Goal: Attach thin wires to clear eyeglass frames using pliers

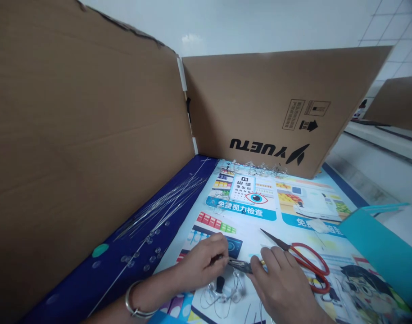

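My right hand [282,281] is closed around a pair of pliers [240,265], whose dark narrow jaws point left. At the jaws' tip, the fingers of my left hand [206,261] are pinched together; what they hold is too small and hidden to name. Just below the pliers lies a loose cluster of bent thin wire with clear beads [234,292]. Scissors with red handles [309,263] rest right beside my right hand, blades pointing up and left.
Cardboard panels stand at the left [74,135] and back [260,99]. Straight wires [165,202] and loose clear beads [153,258] lie on the blue strip, near a green disc [100,250]. Clear beaded pieces [256,168] line the back panel. A teal folded item [381,252] is at right.
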Tool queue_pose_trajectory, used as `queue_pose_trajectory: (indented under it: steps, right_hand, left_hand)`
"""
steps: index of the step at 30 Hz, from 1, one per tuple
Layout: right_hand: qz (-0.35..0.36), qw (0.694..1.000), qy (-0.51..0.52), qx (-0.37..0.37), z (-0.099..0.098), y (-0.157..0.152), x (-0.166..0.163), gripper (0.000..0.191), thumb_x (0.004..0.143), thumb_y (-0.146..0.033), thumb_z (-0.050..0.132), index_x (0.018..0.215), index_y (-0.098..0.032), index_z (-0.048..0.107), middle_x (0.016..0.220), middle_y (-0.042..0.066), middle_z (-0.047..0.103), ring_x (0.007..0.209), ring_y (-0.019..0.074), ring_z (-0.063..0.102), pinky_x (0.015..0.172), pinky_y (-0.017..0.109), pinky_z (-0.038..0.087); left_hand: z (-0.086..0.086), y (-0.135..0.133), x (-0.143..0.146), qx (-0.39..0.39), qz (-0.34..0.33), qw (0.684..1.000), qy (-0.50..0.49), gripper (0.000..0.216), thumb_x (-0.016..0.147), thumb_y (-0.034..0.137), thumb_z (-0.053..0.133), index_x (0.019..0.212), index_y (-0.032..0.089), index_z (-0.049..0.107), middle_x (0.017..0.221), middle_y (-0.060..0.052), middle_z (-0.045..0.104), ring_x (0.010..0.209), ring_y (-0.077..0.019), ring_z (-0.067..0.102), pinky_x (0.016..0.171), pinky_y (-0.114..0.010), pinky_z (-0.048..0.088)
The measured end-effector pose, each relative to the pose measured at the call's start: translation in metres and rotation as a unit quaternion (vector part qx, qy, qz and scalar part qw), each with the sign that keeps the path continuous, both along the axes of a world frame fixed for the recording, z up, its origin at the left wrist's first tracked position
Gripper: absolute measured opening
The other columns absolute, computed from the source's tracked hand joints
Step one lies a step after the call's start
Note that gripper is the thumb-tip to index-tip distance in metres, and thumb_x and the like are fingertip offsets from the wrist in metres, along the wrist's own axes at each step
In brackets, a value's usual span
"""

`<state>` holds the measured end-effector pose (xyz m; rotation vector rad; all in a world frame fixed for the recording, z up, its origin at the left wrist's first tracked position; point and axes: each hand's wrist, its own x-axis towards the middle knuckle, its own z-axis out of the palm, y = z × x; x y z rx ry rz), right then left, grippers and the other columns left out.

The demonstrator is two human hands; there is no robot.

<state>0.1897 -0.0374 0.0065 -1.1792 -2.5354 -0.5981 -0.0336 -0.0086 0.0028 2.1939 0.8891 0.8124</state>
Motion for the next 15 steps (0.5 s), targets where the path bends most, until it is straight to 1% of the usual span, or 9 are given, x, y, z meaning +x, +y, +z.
queue_pose_trajectory:
  steps: [3, 7, 12, 15]
  right_hand:
    - [-0.002, 1.000, -0.001, -0.006, -0.0026, -0.0003, 0.0008, 0.021, 0.077, -0.032, 0.060, 0.093, -0.019, 0.057, 0.084, 0.007, 0.052, 0.076, 0.0231, 0.044, 0.065, 0.037, 0.030]
    - [-0.004, 1.000, -0.008, -0.016, -0.0035, -0.0018, 0.0014, 0.024, 0.075, -0.032, 0.062, 0.095, -0.019, 0.057, 0.086, 0.007, 0.052, 0.078, 0.0237, 0.045, 0.065, 0.038, 0.030]
    - [-0.005, 1.000, -0.009, -0.003, -0.0007, -0.0030, -0.0018, 0.023, 0.075, -0.032, 0.062, 0.094, -0.019, 0.057, 0.085, 0.006, 0.052, 0.076, 0.0229, 0.044, 0.064, 0.037, 0.030]
    - [-0.002, 1.000, -0.007, 0.007, 0.0002, -0.0039, -0.0038, 0.023, 0.075, -0.031, 0.062, 0.094, -0.019, 0.057, 0.085, 0.006, 0.053, 0.076, 0.0228, 0.045, 0.064, 0.037, 0.029]
  left_hand:
    - [-0.0002, -0.0003, -0.0003, -0.002, -0.003, 1.000, 0.004, 0.014, 0.085, 0.012, 0.041, 0.072, 0.016, 0.046, 0.075, -0.002, 0.049, 0.073, -0.0153, 0.048, 0.066, -0.025, 0.038]
    - [-0.0015, -0.0019, 0.0005, 0.000, 0.011, 1.000, 0.018, 0.017, 0.088, 0.016, 0.039, 0.071, 0.017, 0.044, 0.073, -0.001, 0.047, 0.071, -0.0147, 0.046, 0.065, -0.025, 0.037]
    - [-0.0054, -0.0050, 0.0026, 0.009, 0.037, 0.999, -0.002, 0.018, 0.086, 0.016, 0.041, 0.069, 0.017, 0.040, 0.071, 0.000, 0.047, 0.069, -0.0137, 0.046, 0.063, -0.024, 0.036]
    - [-0.0048, -0.0069, 0.0051, 0.012, 0.044, 0.999, -0.021, 0.019, 0.085, 0.013, 0.041, 0.067, 0.017, 0.039, 0.072, 0.000, 0.049, 0.069, -0.0132, 0.046, 0.064, -0.024, 0.036]
